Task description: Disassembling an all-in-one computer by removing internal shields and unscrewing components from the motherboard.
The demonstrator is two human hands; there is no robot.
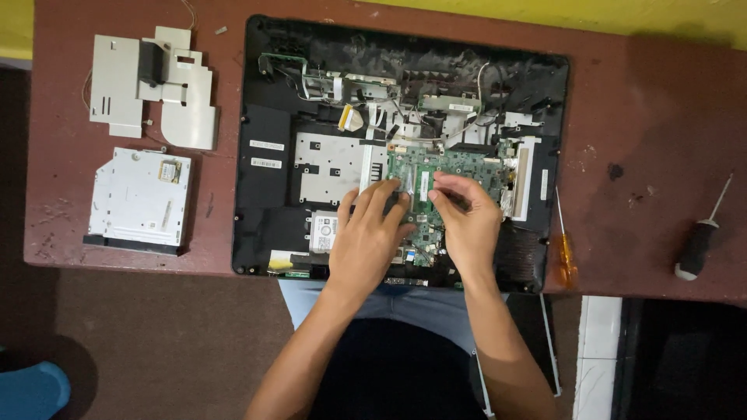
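An opened black laptop base (261, 179) lies on a reddish-brown table (638, 140), its inside exposed. A green circuit board (459, 165) sits right of centre, beside a silver metal plate (331, 167). My left hand (366, 237) rests on the board's lower left, fingertips on a small module (424, 185) at the board's centre. My right hand (467, 222) meets it from the right, fingers pinching at the same module. A silver hard drive (323, 231) shows partly under my left wrist.
A silver optical drive (138, 198) and white metal cover plates (156, 85) lie at the table's left. An orange-handled screwdriver (564, 249) lies just right of the laptop; a black-handled one (700, 241) lies farther right. My lap is below the table edge.
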